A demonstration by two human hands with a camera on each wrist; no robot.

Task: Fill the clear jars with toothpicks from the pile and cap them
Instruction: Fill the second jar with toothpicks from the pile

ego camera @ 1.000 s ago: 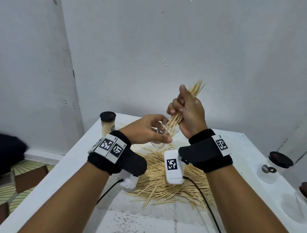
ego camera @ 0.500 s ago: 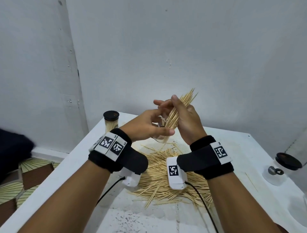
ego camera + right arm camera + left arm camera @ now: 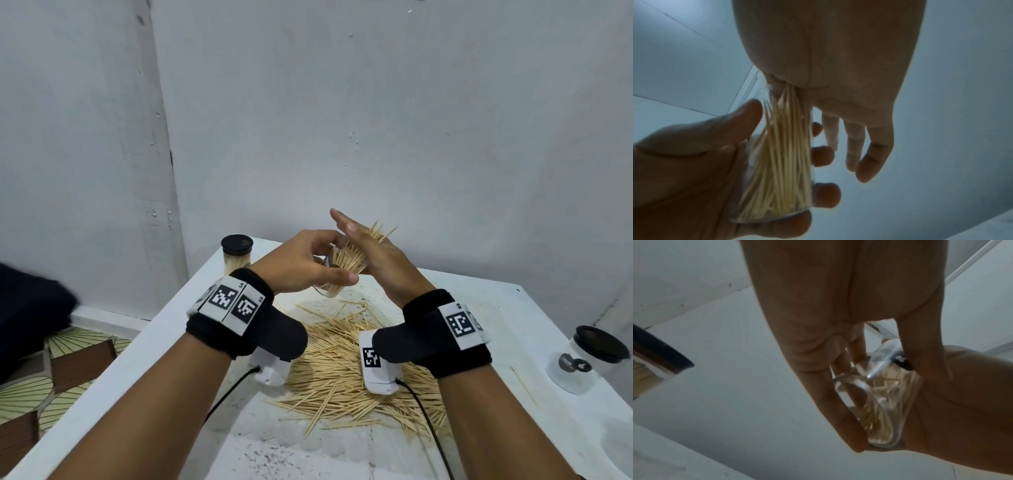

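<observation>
Left hand [image 3: 301,263] wrapped around clear jar [image 3: 777,162], raised above the toothpick pile [image 3: 346,370] on the white table [image 3: 534,308]. Right hand [image 3: 383,263] released, fingers [image 3: 869,162] straight, palm laid flat against the toothpick bundle [image 3: 356,253] standing in the jar mouth, tips fanning past the palm. Filled, black-capped jar [image 3: 236,257] at far left table corner; second capped jar [image 3: 582,363] at right edge.
</observation>
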